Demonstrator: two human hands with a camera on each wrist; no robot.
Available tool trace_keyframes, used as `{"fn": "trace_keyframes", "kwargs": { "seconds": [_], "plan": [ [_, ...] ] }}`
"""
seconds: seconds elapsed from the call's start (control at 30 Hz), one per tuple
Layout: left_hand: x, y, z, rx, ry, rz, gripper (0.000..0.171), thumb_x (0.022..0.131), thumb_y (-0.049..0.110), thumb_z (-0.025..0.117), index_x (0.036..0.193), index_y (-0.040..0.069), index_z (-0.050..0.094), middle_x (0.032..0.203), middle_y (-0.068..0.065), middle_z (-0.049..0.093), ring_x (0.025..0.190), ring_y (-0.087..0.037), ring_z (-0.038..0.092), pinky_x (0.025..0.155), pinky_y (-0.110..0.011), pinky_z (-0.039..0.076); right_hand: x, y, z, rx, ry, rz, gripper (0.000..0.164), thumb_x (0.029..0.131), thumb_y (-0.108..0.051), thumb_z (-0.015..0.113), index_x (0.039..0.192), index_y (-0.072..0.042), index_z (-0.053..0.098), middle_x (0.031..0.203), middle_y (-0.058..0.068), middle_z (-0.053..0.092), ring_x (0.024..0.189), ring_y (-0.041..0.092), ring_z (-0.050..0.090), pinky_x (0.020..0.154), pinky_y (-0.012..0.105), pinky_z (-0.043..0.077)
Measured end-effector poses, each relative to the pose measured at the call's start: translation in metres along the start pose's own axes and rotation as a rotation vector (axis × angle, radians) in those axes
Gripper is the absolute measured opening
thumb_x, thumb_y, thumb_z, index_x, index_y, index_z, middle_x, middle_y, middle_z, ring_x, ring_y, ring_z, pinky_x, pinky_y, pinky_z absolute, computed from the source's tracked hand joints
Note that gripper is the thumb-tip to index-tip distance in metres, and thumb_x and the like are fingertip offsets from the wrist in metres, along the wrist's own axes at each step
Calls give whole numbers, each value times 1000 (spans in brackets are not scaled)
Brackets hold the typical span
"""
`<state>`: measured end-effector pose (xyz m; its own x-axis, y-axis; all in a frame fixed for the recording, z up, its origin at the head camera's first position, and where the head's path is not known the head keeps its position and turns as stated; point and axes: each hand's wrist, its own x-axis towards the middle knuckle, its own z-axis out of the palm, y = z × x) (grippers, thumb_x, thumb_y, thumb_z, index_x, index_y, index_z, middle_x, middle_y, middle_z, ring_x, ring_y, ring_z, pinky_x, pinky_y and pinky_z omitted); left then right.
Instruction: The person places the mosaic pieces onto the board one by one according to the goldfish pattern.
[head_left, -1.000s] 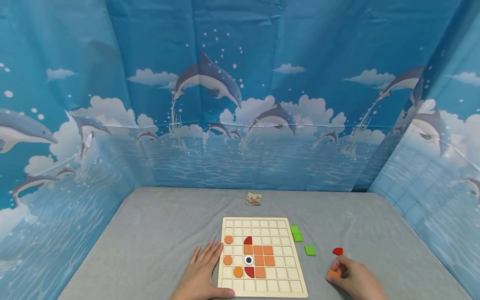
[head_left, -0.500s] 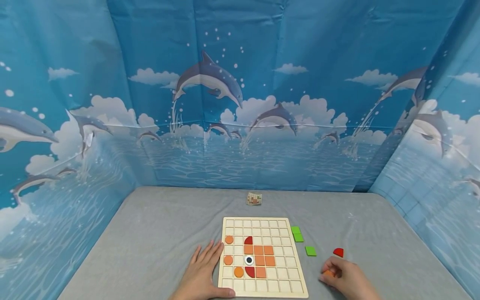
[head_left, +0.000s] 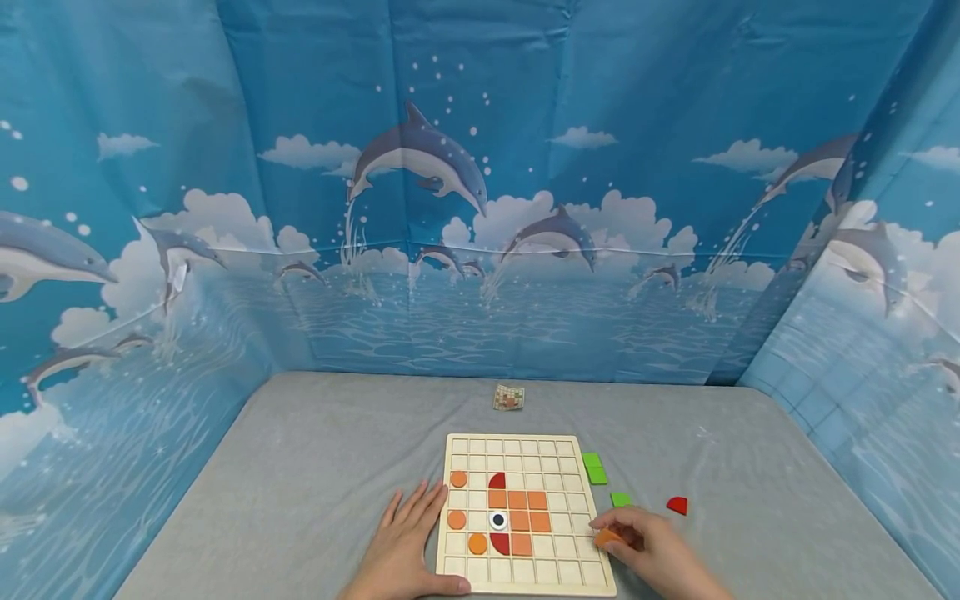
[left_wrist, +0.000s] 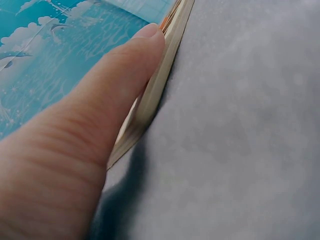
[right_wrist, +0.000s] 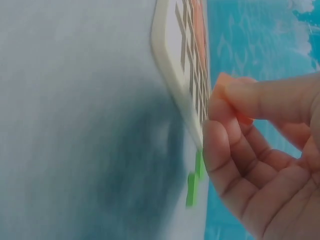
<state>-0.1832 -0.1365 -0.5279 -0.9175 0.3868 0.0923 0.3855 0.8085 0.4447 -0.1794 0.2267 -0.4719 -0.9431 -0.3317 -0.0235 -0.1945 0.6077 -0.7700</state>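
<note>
A pale wooden grid board [head_left: 567, 572] lies on the grey cloth. My left hand [head_left: 401, 542] rests along its left side with fingers extended, the thumb [left_wrist: 125, 65] lying on the near-left corner. At the board's right edge my right hand [head_left: 651, 550] pinches an orange tile [head_left: 607, 537] between thumb and fingers; in the right wrist view the tile [right_wrist: 221, 84] pokes out past the thumb. On the board sit several orange squares [head_left: 518, 522], orange discs [head_left: 477, 543], dark red quarter-circles [head_left: 499, 544] and a white disc with a black centre [head_left: 498, 521].
Green square tiles [head_left: 594, 468] lie beside the board's right edge, another green tile [head_left: 620, 499] just behind my right hand. A red quarter-circle [head_left: 677, 505] is farther right. A small printed card [head_left: 509, 397] lies behind the board. Dolphin-print curtains [head_left: 450, 325] surround the table.
My right hand has carried the orange tile left, from the cloth near the red quarter-circle to the board's right edge. The left hand has stayed in place.
</note>
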Motion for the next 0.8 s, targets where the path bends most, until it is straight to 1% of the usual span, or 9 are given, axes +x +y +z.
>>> {"fn": "trace_keyframes", "kwargs": {
  "seconds": [0.07,0.17,0.23,0.43,0.53,0.73,0.8],
  "plan": [
    [0,0,0,3,-6,-4,123,60,86,57,151,9,25,154,-4,26,141,-26,15,109,-53,5,3,-5,5,-2,4,-3,20,82,-9,74,101,-11,68,86,-2,59,68,10,50,58,23,47],
    [0,0,0,9,-5,-1,124,60,86,57,151,10,25,154,-4,26,142,-26,15,109,-52,5,6,-11,11,-13,20,-6,18,81,-10,75,96,-11,65,78,-3,55,66,9,49,56,23,46],
    [0,0,1,13,3,5,124,60,86,57,151,9,25,154,-4,26,142,-26,15,109,-52,5,8,-14,14,8,13,-8,16,81,-13,76,91,-12,63,75,-3,55,65,9,50,55,23,46],
    [1,-1,1,11,16,11,124,59,86,57,151,9,26,154,-4,26,142,-25,15,109,-52,4,14,-23,23,-14,0,-73,17,80,-22,77,82,-17,61,69,-6,53,62,8,48,52,23,44],
    [1,-1,1,6,15,12,124,59,86,57,151,9,25,154,-4,26,142,-25,14,109,-52,4,18,-25,27,-26,-7,-103,17,80,-23,77,81,-19,61,68,-7,53,61,7,48,51,23,43],
    [1,-1,1,8,14,15,124,60,86,57,151,9,25,154,-5,26,142,-26,14,108,-53,4,26,-27,36,-10,-59,-138,13,82,-19,75,83,-18,62,70,-10,54,62,6,48,52,23,43],
    [1,-1,1,8,14,14,124,60,86,57,151,9,25,154,-5,26,142,-26,14,108,-53,4,28,-27,38,-21,-63,-151,12,82,-18,75,83,-19,63,70,-11,54,62,6,49,53,23,43]
  ]
}}
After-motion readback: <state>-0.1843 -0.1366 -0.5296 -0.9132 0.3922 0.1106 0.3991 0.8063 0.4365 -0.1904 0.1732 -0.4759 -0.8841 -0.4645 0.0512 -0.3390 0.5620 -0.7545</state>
